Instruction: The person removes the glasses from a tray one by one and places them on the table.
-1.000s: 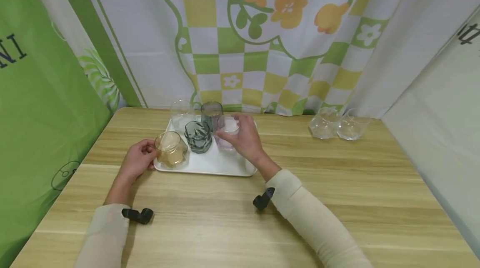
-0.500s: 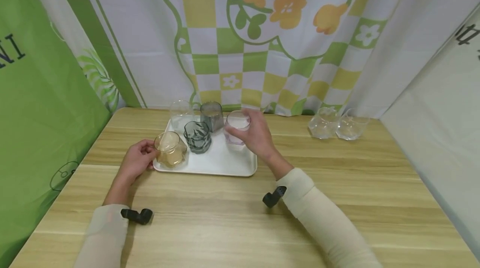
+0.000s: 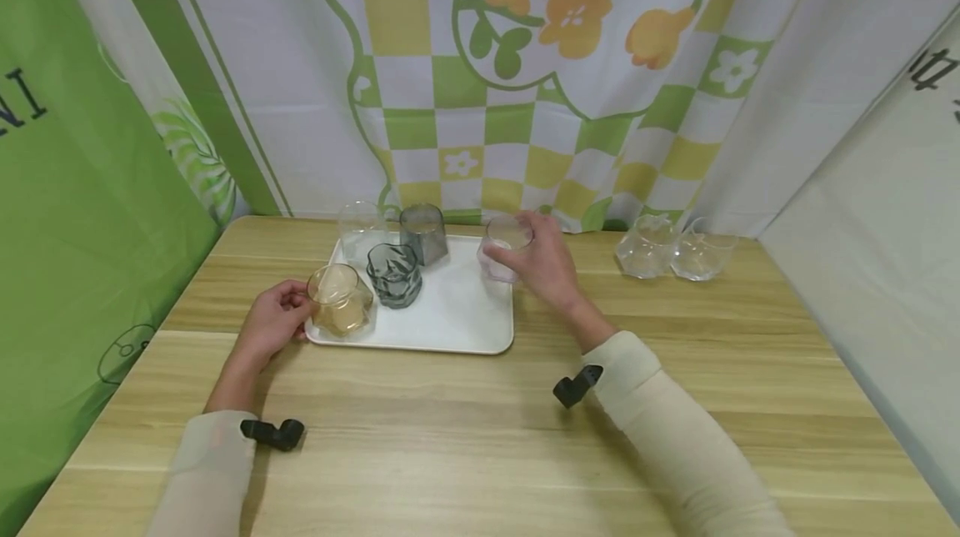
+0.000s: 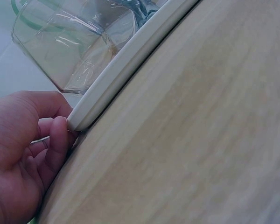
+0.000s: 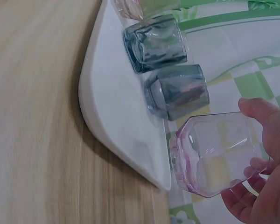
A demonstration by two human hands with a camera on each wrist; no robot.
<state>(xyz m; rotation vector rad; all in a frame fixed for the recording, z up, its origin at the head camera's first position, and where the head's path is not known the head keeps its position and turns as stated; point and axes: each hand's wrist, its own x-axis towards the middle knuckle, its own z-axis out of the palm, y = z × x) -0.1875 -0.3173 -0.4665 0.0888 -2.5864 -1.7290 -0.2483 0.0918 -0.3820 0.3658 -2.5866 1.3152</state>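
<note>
My right hand [image 3: 549, 263] grips a clear, pink-tinted glass [image 5: 214, 156] near its rim, thumb on one side and fingers on the other. In the head view this glass overlaps the back right corner of the white tray [image 3: 465, 316]. My left hand [image 3: 276, 322] pinches the tray's edge at the front left corner; its fingertips [image 4: 60, 126] show there in the left wrist view. Beside that hand, an amber glass [image 3: 341, 303] stands on the tray. Behind it are a dark, wavy-sided glass [image 3: 395, 277], a grey glass [image 3: 424, 235] and a clear glass [image 3: 362, 233].
Two clear, faceted glasses [image 3: 647, 249] stand side by side at the back right of the wooden table [image 3: 420, 445]. A patterned curtain [image 3: 457, 103] hangs behind the table's far edge. A green cloth [image 3: 90, 212] borders the left side.
My right hand has carried the pink-tinted glass to the right and slightly back, away from beside the grey glass. The left hand and the tray stay in place.
</note>
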